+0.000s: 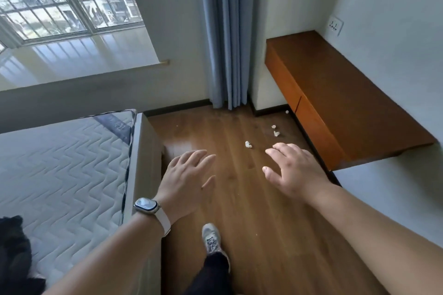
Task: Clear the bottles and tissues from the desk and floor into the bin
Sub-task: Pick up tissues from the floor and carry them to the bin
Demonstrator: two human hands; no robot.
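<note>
Both hands are held out in front, palms down, above the wooden floor point(239, 203).

- Left hand point(189, 179): fingers straight and spread, nothing in it, touching nothing. A watch point(146, 205) on a pale strap sits at its wrist.
- Right hand point(294, 172): fingers loosely extended, thumb held apart, also holding nothing.

Tissues, going outward from the right hand:
- The nearest tissue wad point(248, 144) lies on the floor just past the fingertips, ahead of the gap between the two hands. It is balled up, with no clear long axis.
- A pair of wads point(276, 133) lies further ahead of the right hand, close together, one beyond the other.
- A fourth wad point(287, 111) lies beyond those, by the skirting at the desk's far end.
- Taken together, the wads run in a line away from the right hand along the desk front.
- A white speck point(177, 125) lies ahead of the left hand; it is too small to identify.

The brown desk point(347, 103) stands on the outer side of the right hand, its long axis running away from the hand toward the far wall. It has two drawer fronts, both closed, so the contents are hidden.

A quilted mattress point(60, 163) lies outward of the left hand, with a dark cloth point(14, 246) at its near end. Below the hands are a grey shoe point(211, 238) and a dark trouser leg. Far ahead hang a blue curtain point(225, 31) and a window point(67, 0). A wall socket point(335, 25) sits above the desk's far end.
</note>
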